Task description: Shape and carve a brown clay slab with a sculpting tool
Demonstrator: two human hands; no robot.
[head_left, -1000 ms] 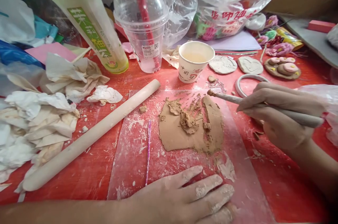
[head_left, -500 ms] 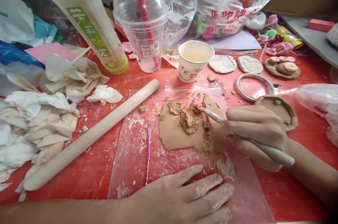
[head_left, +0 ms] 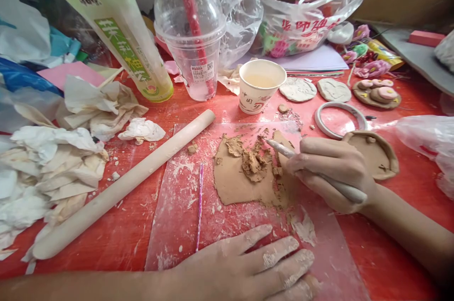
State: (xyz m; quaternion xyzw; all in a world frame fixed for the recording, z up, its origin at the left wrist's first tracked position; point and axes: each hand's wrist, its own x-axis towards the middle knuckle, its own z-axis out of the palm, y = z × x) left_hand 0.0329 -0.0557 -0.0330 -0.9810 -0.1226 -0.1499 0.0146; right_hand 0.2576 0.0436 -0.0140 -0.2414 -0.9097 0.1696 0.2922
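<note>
A flat slab of brown clay point(head_left: 234, 183) lies on a clear plastic sheet point(head_left: 170, 225), its top edge torn and crumbled, with a rough lump of clay point(head_left: 254, 161) on it. My right hand point(head_left: 333, 171) is closed around a clay-smeared, pale pen-like tool point(head_left: 283, 149), whose tip is at the slab's broken upper edge. My left hand point(head_left: 255, 263) rests flat on the sheet below the slab, fingers spread and dusted with dried clay. A thin purple stick point(head_left: 200, 206) lies on the sheet, left of the slab.
A rolling pin point(head_left: 131, 180) lies diagonally at left, beside crumpled tissues point(head_left: 67, 159). Behind stand a paper cup of liquid point(head_left: 261, 86), a plastic cup point(head_left: 198, 55) and a bottle point(head_left: 124, 41). At right are a tape roll point(head_left: 321, 121) and a clay dish point(head_left: 378, 150).
My right hand has shifted slightly left and up with the tool. The tip has left the clump at the slab's upper edge, which now looks more open. My left hand stays put.
</note>
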